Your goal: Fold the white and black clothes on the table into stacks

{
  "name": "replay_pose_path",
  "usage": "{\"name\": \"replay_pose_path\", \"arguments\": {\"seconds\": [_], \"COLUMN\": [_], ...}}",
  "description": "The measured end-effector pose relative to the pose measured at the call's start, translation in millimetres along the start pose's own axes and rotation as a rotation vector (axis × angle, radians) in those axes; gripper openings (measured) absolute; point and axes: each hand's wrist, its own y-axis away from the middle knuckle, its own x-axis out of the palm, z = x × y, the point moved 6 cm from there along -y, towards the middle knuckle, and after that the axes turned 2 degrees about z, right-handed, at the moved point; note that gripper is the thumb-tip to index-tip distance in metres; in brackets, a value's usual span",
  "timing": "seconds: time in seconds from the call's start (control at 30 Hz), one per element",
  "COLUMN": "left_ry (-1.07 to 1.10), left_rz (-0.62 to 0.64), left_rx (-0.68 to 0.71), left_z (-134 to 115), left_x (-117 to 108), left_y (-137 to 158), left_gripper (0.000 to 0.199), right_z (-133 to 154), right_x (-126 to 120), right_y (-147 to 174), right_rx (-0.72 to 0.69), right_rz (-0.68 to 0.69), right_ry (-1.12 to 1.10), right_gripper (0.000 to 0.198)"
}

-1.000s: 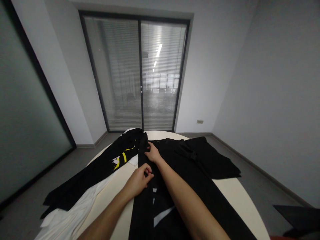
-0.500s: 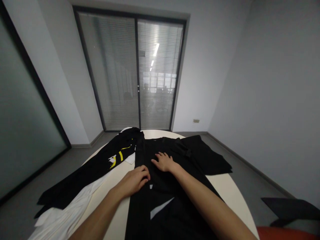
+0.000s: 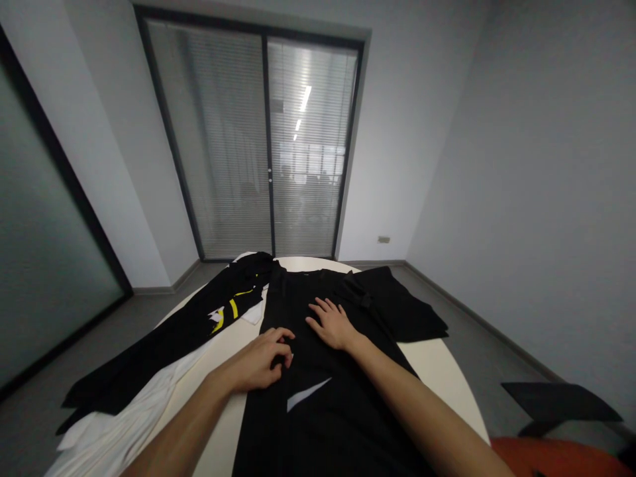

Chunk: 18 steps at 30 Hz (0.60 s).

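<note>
A black short-sleeved shirt (image 3: pixel 318 371) lies spread on the table in front of me, its neck end away from me and one wide sleeve (image 3: pixel 402 301) reaching out to the right. A pale wedge shape shows on its lower front. My right hand (image 3: pixel 332 324) rests flat on the upper part of the cloth, fingers spread. Over the shirt's left edge is my left hand (image 3: pixel 261 359), its fingers loosely bent and apart, with no cloth visibly gripped. It partly covers a small white patch on the shirt.
Left on the round cream table (image 3: pixel 450 374) lies a black garment (image 3: pixel 163 334) with yellow and white print, over a white garment (image 3: pixel 116 430). A chair with an orange seat (image 3: pixel 546 457) stands at the lower right. Beyond the table are glass doors (image 3: pixel 268 132) with blinds.
My left hand has moved slightly down and left, its fingers opening somewhat. My right hand's fingers have spread more on the shirt. The view has shifted a little to the right.
</note>
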Motion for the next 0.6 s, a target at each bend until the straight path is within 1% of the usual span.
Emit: {"name": "replay_pose_path", "arguments": {"seconds": [0.07, 0.17, 0.23, 0.3, 0.43, 0.5, 0.53, 0.6], "left_ry": [0.033, 0.067, 0.073, 0.078, 0.113, 0.106, 0.094, 0.069], "left_rz": [0.052, 0.128, 0.142, 0.117, 0.010, -0.024, -0.018, 0.041], "left_rx": [-0.001, 0.008, 0.014, 0.022, 0.028, 0.021, 0.022, 0.036], "left_z": [-2, -7, -12, -17, -24, -26, -28, -33], "left_x": [3, 8, 9, 5, -8, -10, -8, -1], "left_y": [2, 3, 3, 2, 0, -1, -1, 0], "left_gripper": [0.027, 0.023, 0.020, 0.018, 0.022, 0.023, 0.024, 0.028], "right_z": [-4, -8, -10, -10, -9, -9, -8, -7], "right_x": [2, 4, 5, 5, 4, 3, 3, 2], "right_y": [8, 13, 13, 13, 13, 14, 15, 16], "right_rx": [-0.026, -0.036, -0.031, -0.036, -0.040, -0.040, -0.039, -0.036], "right_rz": [0.020, -0.011, -0.017, -0.012, -0.009, -0.013, -0.016, -0.028], "right_ry": [-0.016, -0.039, -0.053, -0.060, -0.073, -0.077, -0.077, -0.075], "right_gripper": [0.061, 0.058, 0.058, 0.058, 0.056, 0.055, 0.054, 0.052]}}
